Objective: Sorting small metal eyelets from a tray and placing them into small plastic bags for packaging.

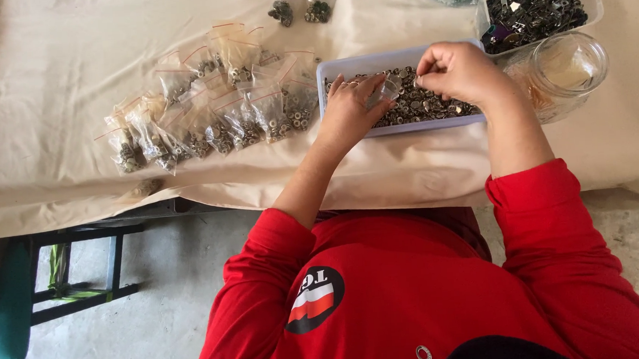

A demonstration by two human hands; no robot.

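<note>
Small round metal snap fasteners, silver and dull brass, fill a shallow pale lilac plastic tray on the cream cloth-covered table, right of centre.

Head view: left hand rests on the tray's left end, fingers curled around a small clear plastic bag held mouth-up. Right hand hovers over the tray's middle, fingertips pinched together, apparently on a few fasteners; exact contents too small to tell.

Left of the tray lies a cluster of filled clear bags with red seal strips. Far right: clear tub of dark zipper pulls; just near it, a clear glass jar.

Judged step: filling the bag by pinches. Next move calls for aligning pinch over bag mouth, bag held steady.
</note>
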